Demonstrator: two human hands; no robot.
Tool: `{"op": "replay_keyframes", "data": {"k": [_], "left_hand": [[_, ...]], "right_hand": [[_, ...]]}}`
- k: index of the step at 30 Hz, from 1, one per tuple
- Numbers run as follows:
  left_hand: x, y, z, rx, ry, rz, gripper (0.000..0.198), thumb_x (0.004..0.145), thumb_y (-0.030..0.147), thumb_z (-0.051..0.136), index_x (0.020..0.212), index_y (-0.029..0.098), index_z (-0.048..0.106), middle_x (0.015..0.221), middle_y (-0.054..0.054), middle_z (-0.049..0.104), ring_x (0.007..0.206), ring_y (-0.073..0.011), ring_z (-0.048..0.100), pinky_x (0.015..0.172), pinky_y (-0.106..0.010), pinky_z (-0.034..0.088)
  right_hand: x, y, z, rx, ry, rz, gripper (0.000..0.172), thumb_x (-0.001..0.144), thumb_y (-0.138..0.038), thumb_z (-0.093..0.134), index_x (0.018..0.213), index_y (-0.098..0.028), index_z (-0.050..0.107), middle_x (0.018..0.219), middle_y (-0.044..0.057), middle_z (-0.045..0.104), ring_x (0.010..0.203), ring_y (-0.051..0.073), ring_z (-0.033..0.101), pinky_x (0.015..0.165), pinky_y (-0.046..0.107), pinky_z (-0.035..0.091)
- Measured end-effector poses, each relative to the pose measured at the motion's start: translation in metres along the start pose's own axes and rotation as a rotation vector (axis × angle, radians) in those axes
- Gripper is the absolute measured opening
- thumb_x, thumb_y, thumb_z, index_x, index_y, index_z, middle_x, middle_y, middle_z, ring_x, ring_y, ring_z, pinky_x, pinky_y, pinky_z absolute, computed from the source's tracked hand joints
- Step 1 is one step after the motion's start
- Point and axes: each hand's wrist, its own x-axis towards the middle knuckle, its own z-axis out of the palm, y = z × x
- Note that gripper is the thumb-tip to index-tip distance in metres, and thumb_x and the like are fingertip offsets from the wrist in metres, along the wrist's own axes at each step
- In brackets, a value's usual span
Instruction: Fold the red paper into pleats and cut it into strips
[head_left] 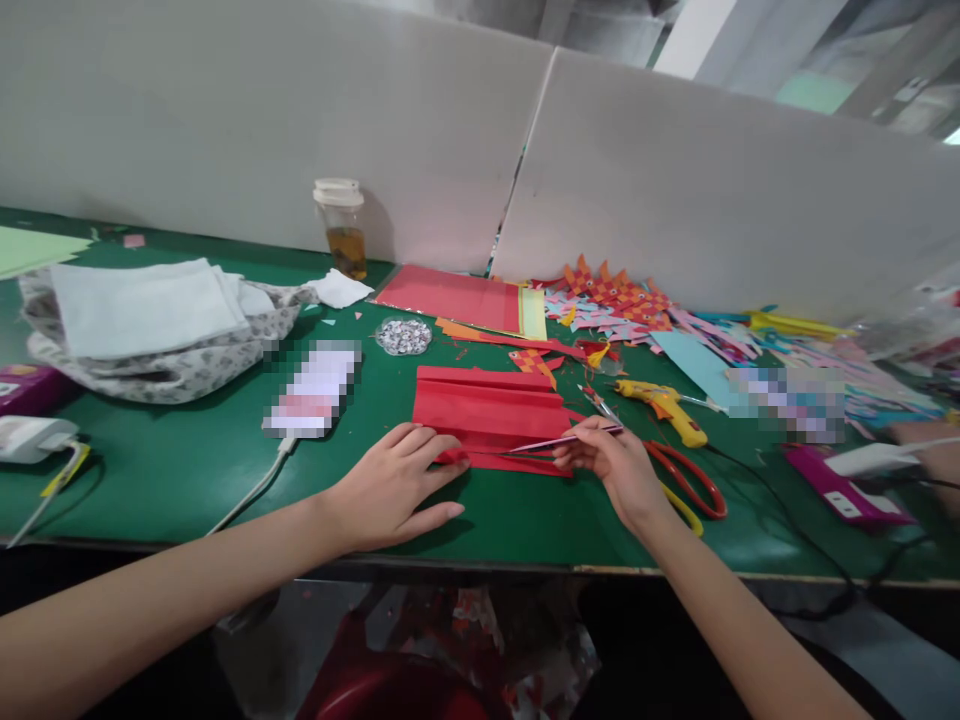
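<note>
A sheet of red paper [487,405] with several crosswise folds lies on the green table. My left hand [401,480] rests on its near left corner, fingers laid over the edge and thumb spread apart. In my right hand [611,460] is a slim, dark-and-pink pointed tool [555,441], pinched between the fingers; its exact kind is unclear. The tip points left, low over the paper's near strip. Right beside that hand are scissors [701,480] with red and yellow handles, and a yellow glue gun [667,405].
Left of the paper lie a charging phone [315,390] and a patterned cloth basket [172,370]. Behind are a lidded drink cup [345,230], a dish of small craft eyes [403,336], red sheets [450,295] and woven paper fish [607,290]. A power strip [847,485] sits right.
</note>
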Motion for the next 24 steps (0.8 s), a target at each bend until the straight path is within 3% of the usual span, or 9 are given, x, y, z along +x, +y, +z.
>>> {"op": "replay_keyframes", "data": {"k": [7, 19, 24], "left_hand": [[-0.0001, 0.0024, 0.0, 0.042, -0.042, 0.004, 0.046, 0.09, 0.048, 0.034, 0.12, 0.019, 0.052, 0.095, -0.007, 0.057, 0.093, -0.0221, 0.047, 0.094, -0.041, 0.03], [-0.0004, 0.0023, -0.0001, 0.061, -0.052, 0.019, 0.048, 0.09, 0.048, 0.031, 0.124, 0.019, 0.05, 0.096, -0.007, 0.056, 0.092, -0.0222, 0.047, 0.095, -0.042, 0.029], [-0.0006, 0.0023, 0.0003, 0.061, -0.068, 0.009, 0.048, 0.09, 0.048, 0.031, 0.125, 0.019, 0.048, 0.097, -0.006, 0.055, 0.093, -0.0223, 0.047, 0.096, -0.042, 0.028]], "right_hand": [[0.0013, 0.008, -0.0018, 0.082, 0.022, 0.037, 0.012, 0.067, -0.028, 0.061, 0.064, -0.018, 0.056, 0.056, 0.002, 0.066, 0.05, 0.015, 0.063, 0.054, 0.026, 0.049], [-0.0024, 0.004, -0.0099, 0.05, 0.085, 0.005, 0.013, 0.067, -0.029, 0.062, 0.064, -0.018, 0.057, 0.055, 0.003, 0.067, 0.049, 0.017, 0.063, 0.054, 0.029, 0.051], [-0.0049, 0.0019, -0.0057, 0.148, 0.079, 0.011, 0.012, 0.068, -0.029, 0.061, 0.064, -0.018, 0.058, 0.058, 0.004, 0.068, 0.052, 0.016, 0.064, 0.055, 0.028, 0.051]]}}
